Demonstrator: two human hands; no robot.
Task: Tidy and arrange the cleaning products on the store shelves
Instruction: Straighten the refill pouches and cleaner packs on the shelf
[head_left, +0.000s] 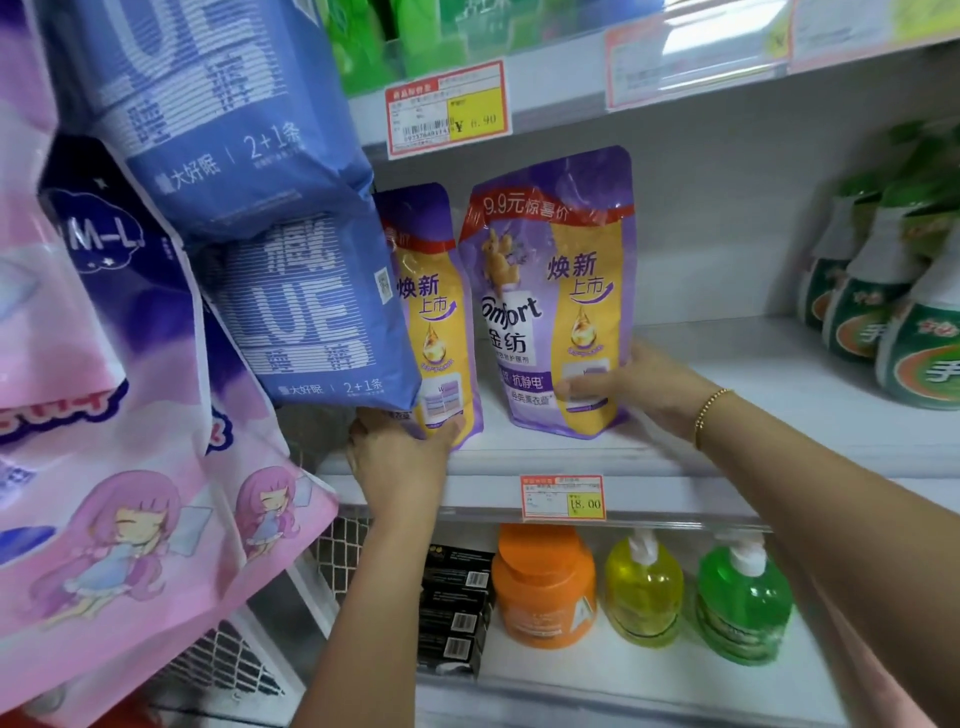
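Two purple and yellow Comfort softener pouches stand upright on the middle white shelf (727, 395). My left hand (400, 457) grips the bottom of the left pouch (431, 312), which is partly hidden behind hanging blue packs. My right hand (639, 384) holds the lower right side of the right pouch (550, 291), thumb across its front. A gold bracelet sits on my right wrist.
Hanging blue packs (291, 291) and pink packs (130, 519) crowd the left. Green bottles (883, 306) stand at the shelf's right. Below are an orange jug (543, 587), a yellow pump bottle (644, 592), a green pump bottle (743, 597) and black boxes (457, 608).
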